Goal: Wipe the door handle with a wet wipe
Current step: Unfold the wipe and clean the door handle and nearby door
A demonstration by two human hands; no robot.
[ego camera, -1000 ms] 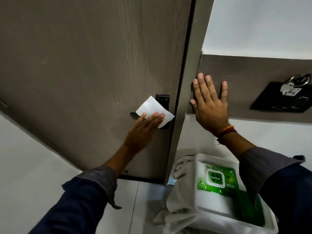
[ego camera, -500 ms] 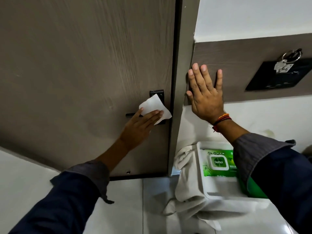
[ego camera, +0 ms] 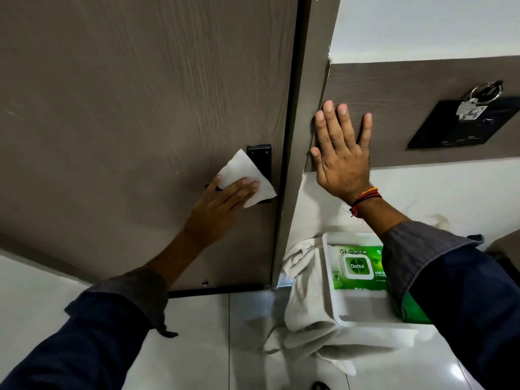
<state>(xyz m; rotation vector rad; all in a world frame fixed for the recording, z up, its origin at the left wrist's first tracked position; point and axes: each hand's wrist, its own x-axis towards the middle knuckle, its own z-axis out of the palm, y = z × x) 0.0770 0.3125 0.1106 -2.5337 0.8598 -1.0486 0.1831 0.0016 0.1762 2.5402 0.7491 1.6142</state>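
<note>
Mid-wipe, I judge: left hand [ego camera: 222,205] presses wet wipe [ego camera: 244,177] on door handle [ego camera: 260,164]; lever mostly covered. Right hand [ego camera: 342,159] flat, fingers spread, holding nothing.

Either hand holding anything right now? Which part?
The left hand presses the white wet wipe against the black door handle, fingers on its lower half. The right hand holds nothing, flat on the brown wall panel.

The wet wipe [ego camera: 243,175] and left hand [ego camera: 218,209] hide most of the door handle [ego camera: 260,161].
</note>
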